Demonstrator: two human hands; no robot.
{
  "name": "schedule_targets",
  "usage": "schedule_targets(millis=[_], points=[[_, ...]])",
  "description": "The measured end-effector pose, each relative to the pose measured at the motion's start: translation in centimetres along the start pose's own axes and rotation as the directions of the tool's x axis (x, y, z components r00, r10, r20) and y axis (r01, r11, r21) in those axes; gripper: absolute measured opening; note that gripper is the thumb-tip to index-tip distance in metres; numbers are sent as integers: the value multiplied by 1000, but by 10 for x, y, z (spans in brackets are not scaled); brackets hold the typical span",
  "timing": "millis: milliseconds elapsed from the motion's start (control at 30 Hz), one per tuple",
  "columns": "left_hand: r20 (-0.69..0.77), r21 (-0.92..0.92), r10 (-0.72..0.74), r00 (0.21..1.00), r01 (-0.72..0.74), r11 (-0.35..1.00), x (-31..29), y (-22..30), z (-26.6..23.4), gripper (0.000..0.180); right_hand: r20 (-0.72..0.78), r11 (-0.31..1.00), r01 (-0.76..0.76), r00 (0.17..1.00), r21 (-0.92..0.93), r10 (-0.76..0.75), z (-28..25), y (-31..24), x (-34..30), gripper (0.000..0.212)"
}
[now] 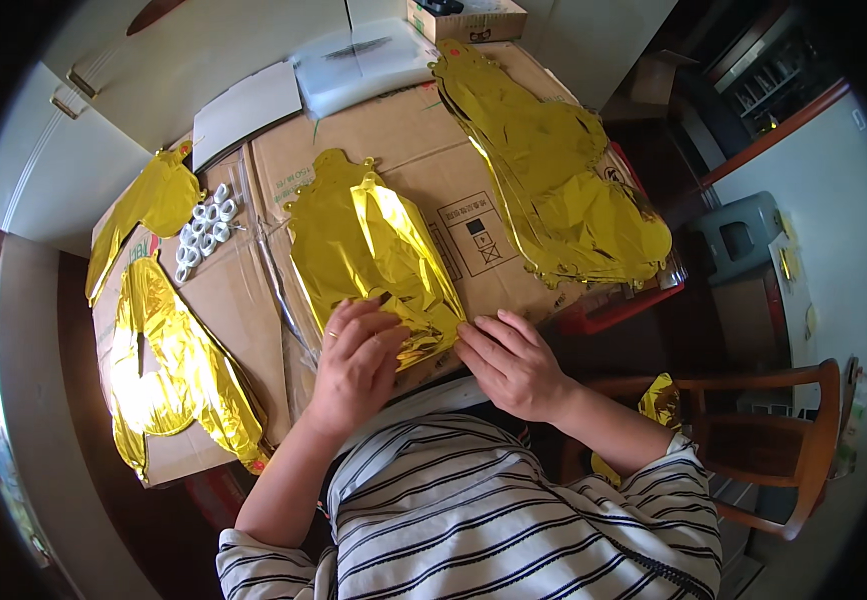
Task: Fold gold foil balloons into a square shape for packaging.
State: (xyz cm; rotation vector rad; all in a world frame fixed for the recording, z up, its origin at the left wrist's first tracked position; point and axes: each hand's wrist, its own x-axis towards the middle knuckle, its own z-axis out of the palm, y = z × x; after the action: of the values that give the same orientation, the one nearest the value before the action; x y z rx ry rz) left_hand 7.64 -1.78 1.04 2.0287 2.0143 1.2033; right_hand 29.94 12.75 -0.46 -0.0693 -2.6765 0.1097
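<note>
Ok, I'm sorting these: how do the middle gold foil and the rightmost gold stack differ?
The middle gold foil looks shorter; the rightmost gold stack, longer. The right hand is at the middle foil's near corner; none is at the stack. The middle foil shines brighter than the stack. Both are creased, on cardboard.

Crinkled gold foil pc point(359, 245) lies flat on cardbd point(404, 137) ctr.

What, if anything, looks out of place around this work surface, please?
One gold foil piece shows down by the wooden chair, which looks odd because the other gold foil pieces lie on the cardboard.
</note>
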Motion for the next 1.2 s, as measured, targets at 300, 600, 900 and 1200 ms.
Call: schedule_targets(millis=[300,600,900,1200], points=[[-16,209,-169,985,169,963,-30,-21,-42,42,-8,999,9,1000,31,-8,-3,0,6,29],[124,254,-122,985,88,963,-35,-18,-53,43,-52,999,-16,999,40,18,-5,-5,22,32],[110,226,-123,986,96,969,-41,-23,-49,47,7,1000,-4,1000,27,4,12,-32,22,38],[216,124,109,970,-138,983,4,2,-31,43,7,996,-89,996,21,89,14,-43,16,36]])
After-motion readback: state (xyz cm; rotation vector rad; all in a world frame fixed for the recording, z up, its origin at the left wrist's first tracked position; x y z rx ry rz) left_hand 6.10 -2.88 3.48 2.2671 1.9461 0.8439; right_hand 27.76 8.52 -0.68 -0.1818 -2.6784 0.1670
